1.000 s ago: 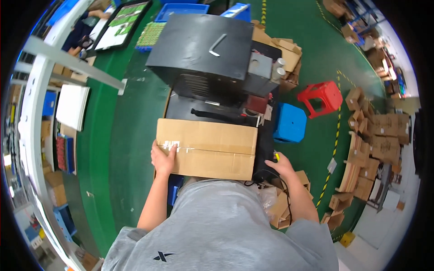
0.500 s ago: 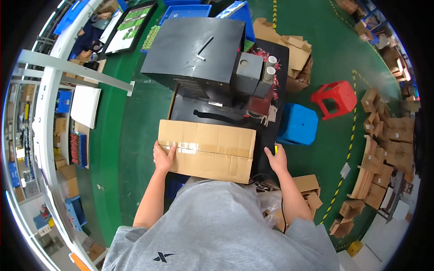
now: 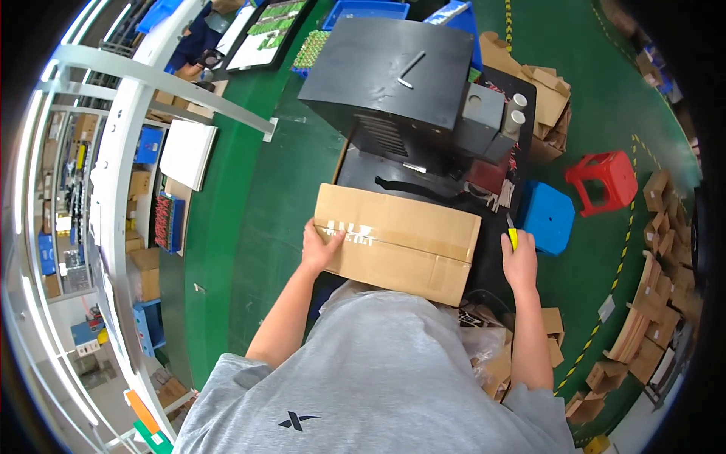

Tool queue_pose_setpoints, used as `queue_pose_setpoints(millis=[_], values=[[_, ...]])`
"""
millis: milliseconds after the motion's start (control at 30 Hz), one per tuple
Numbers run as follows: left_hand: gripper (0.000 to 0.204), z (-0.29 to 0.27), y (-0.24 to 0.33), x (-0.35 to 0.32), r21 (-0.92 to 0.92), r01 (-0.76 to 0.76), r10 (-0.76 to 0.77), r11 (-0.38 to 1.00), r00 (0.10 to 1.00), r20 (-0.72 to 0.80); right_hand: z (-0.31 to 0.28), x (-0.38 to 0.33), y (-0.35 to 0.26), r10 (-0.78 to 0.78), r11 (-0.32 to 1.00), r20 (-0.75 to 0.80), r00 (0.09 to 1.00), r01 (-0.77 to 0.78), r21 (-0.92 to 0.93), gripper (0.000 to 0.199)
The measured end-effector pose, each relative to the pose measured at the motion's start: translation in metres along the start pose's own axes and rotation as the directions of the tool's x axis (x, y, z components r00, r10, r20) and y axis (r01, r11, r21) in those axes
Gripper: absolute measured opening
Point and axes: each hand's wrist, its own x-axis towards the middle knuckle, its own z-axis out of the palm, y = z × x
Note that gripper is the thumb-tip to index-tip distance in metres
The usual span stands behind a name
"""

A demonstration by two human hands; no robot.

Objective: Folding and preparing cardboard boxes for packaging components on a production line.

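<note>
A closed cardboard box (image 3: 401, 257) with strips of tape along its top seam lies in front of my body, at the near end of a black table. My left hand (image 3: 321, 248) grips its left end, thumb on top and fingers down the side. Off the box's right end, my right hand (image 3: 519, 261) is closed around a yellow utility knife (image 3: 513, 239). Its blade points away from me and does not touch the box.
Beyond the box stands a black machine (image 3: 393, 68) with a hex key (image 3: 411, 69) on top. A blue stool (image 3: 547, 218) and a red stool (image 3: 605, 181) are at the right. Cardboard pieces (image 3: 548, 94) are piled behind the table; a white post (image 3: 121, 166) rises at left.
The whole view has swung, so the scene sits further right. My right hand has turned the knife up, and its blade now shows. My left hand stays on the box.
</note>
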Motion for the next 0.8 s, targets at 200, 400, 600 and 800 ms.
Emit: queue_pose_setpoints(millis=[200, 400, 600, 800], values=[[0.083, -0.018, -0.008, -0.022, -0.112, -0.099, 0.106, 0.989, 0.992, 0.065, 0.019, -0.003, -0.145, -0.177, 0.954, 0.444, 0.878, 0.042, 0.297, 0.039], [0.082, -0.021, -0.006, -0.028, -0.074, -0.179, 0.178, 0.981, 0.984, -0.02, 0.129, -0.012, -0.247, -0.308, 0.95, 0.657, 0.688, 0.254, 0.18, 0.041], [0.083, -0.015, -0.03, -0.021, -0.145, -0.198, 0.187, 0.969, 0.978, -0.087, 0.174, -0.005, -0.31, -0.378, 0.811, 0.749, 0.545, 0.585, -0.017, 0.029], [0.081, -0.012, -0.033, -0.02, -0.26, -0.132, 0.122, 0.957, 0.991, -0.057, 0.192, -0.011, -0.31, -0.336, 0.77, 0.731, 0.594, 0.62, -0.151, 0.027]])
